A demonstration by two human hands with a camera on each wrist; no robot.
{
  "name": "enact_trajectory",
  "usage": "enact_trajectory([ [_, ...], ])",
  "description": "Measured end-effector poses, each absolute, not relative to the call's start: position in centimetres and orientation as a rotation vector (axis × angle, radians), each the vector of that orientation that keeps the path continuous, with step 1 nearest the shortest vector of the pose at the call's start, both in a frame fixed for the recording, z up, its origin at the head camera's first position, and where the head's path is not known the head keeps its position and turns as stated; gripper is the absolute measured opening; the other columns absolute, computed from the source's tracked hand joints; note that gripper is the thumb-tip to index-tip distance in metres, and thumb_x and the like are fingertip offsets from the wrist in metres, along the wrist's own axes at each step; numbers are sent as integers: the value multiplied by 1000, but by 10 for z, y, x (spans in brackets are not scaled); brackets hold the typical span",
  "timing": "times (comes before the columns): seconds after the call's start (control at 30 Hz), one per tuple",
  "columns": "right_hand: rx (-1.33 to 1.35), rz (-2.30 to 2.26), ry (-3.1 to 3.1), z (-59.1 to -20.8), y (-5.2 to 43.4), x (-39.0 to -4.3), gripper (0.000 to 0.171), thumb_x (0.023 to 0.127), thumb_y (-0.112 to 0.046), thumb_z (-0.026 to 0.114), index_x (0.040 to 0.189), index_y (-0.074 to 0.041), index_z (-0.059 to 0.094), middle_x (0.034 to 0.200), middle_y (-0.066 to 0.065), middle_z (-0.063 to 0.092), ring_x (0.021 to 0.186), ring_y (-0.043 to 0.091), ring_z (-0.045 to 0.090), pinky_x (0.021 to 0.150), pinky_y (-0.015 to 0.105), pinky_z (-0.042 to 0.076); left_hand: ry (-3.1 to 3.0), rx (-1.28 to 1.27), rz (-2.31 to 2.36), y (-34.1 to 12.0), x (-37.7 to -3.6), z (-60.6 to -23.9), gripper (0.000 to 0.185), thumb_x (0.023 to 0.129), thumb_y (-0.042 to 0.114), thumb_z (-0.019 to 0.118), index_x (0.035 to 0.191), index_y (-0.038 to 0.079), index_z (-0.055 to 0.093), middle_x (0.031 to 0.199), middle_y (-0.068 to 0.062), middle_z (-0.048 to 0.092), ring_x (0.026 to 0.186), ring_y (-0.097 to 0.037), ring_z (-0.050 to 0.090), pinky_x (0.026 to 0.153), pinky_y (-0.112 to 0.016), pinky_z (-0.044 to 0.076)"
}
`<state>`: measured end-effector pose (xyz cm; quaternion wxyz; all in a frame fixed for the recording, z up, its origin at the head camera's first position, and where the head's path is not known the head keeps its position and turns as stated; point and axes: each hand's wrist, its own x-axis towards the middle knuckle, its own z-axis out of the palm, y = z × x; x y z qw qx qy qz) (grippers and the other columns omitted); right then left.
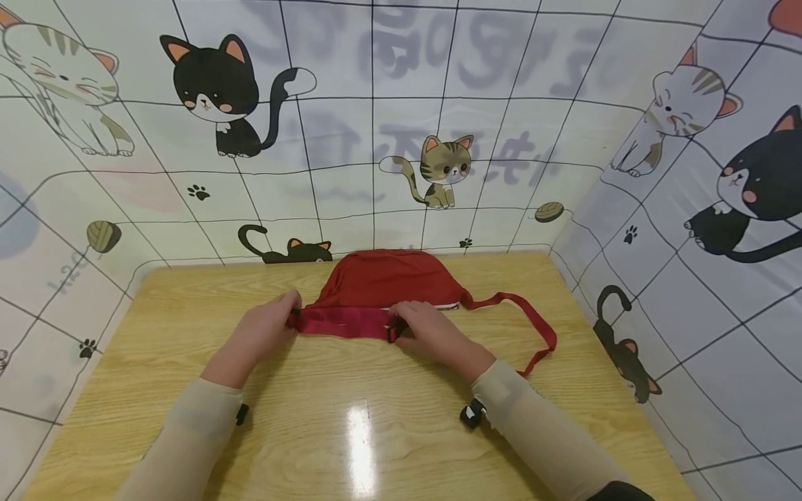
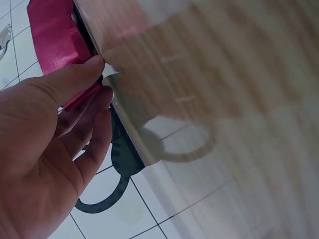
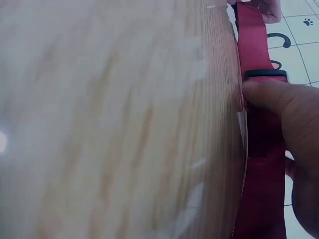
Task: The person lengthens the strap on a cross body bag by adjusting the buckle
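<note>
where the left hand (image 1: 260, 339) meets the near edge of the red bag (image 1: 382, 282), its fingers (image 2: 75, 82) pinch the left end of the folded red strap (image 1: 344, 323), thumb on top. bag lies at the far middle of the wooden counter (image 1: 188, 306), against the cat-print backdrop (image 1: 376, 125). right hand (image 1: 432, 334) holds the strap's right end beside a black buckle (image 3: 264, 73), fingers curled over the webbing. loose strap loop (image 1: 532, 323) trails rightward on the counter.
</note>
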<state>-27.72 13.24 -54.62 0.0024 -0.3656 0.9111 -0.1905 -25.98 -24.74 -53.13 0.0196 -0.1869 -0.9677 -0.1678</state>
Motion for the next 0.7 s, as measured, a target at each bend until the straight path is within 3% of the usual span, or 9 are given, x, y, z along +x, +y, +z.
enact_trajectory([
  [0.13,-1020,-623,2885,-548,129,-273,70,89,-41,96,139,-16,54,110,-5,67,100,15,62,100,41,51,-3035,-602,-603,-247,-260,-532,48,89,-2,87,123,14,58,105,-6,67,83,-24,64,80,-50,58],
  [0.3,-872,-616,2945,-547,124,-266,65,84,-60,94,116,-20,54,97,-10,58,89,13,55,89,39,46,-3092,-611,-710,-247,-260,-532,55,89,2,90,132,18,59,128,-8,67,100,-26,70,89,-52,60],
  [0.47,-885,-529,2968,-547,121,-262,49,91,-56,89,99,-23,53,91,-11,53,88,10,52,91,39,42,-3084,-647,-728,-251,-259,-531,45,91,4,88,127,19,66,125,-2,63,106,-27,72,88,-51,60],
  [0.7,-947,-509,2965,-547,127,-264,33,97,-46,85,100,-23,62,94,-11,57,91,11,53,90,39,43,-3104,-658,-757,-251,-261,-526,28,94,6,87,112,17,70,114,-1,69,102,-26,74,89,-53,59],
])
